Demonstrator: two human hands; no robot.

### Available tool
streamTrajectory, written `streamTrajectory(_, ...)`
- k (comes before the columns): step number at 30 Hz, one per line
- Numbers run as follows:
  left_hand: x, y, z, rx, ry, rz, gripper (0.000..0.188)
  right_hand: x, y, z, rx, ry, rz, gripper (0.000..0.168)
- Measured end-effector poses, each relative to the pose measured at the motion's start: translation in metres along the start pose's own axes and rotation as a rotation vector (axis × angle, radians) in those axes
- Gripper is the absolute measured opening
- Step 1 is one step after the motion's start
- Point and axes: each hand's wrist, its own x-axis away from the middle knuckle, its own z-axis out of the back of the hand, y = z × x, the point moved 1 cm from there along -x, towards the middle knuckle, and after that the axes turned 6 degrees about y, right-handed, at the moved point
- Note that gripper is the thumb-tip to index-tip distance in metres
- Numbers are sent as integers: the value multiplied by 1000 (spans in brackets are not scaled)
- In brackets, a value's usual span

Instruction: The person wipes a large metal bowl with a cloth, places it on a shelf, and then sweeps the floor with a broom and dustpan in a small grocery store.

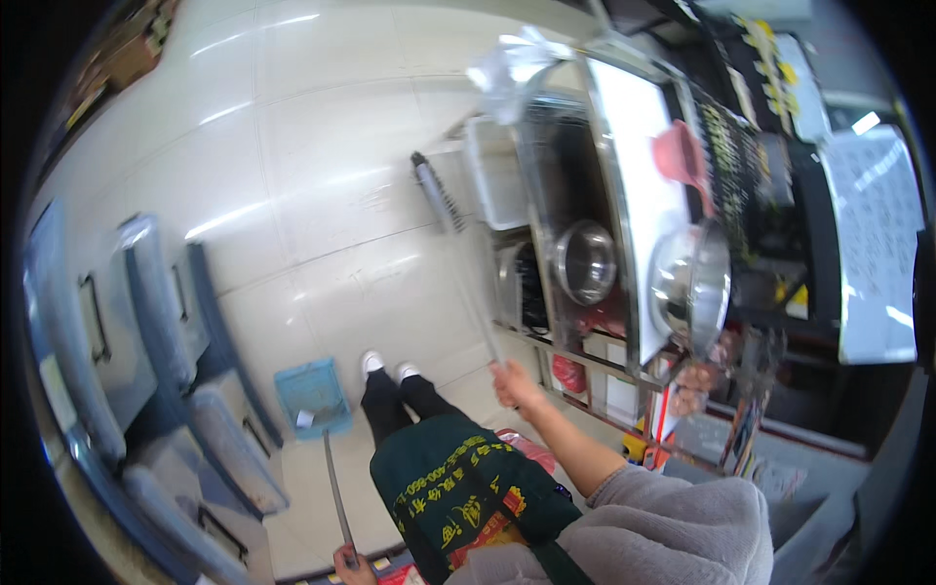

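My right hand (514,387) grips the pole of a broom (468,292), which reaches away over the tiled floor. Its narrow bristled head (437,190) is blurred and lies near the foot of a metal shelf unit. Low at the bottom edge, my left hand (354,567) is closed around the upper end of a grey stick handle (338,490). That handle runs down to a blue plastic dustpan (313,398), on the floor to the left of my shoes. A small pale scrap (305,419) rests inside the pan.
On the right stands a metal-framed table (621,146) with steel bowls (691,285), a pink dipper (680,153) and a white bin (497,175) near its lower level. Clear-fronted cabinets with dark handles (95,318) line the left. A cardboard box (131,55) sits at upper left.
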Motion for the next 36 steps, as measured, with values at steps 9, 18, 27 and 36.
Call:
streamTrajectory(9,-14,21,8,63,123,148,17,-92,-99,-72,241,-4,303,11)
streamTrajectory(18,-17,35,0,58,105,215,19,-197,-228,-162,124,20,363,63)
streamTrajectory(27,-23,56,-8,34,148,190,16,-239,-185,-226,923,-6,675,49)
streamTrajectory(36,-19,51,-12,25,163,206,18,-159,-39,-119,1390,-229,785,50)
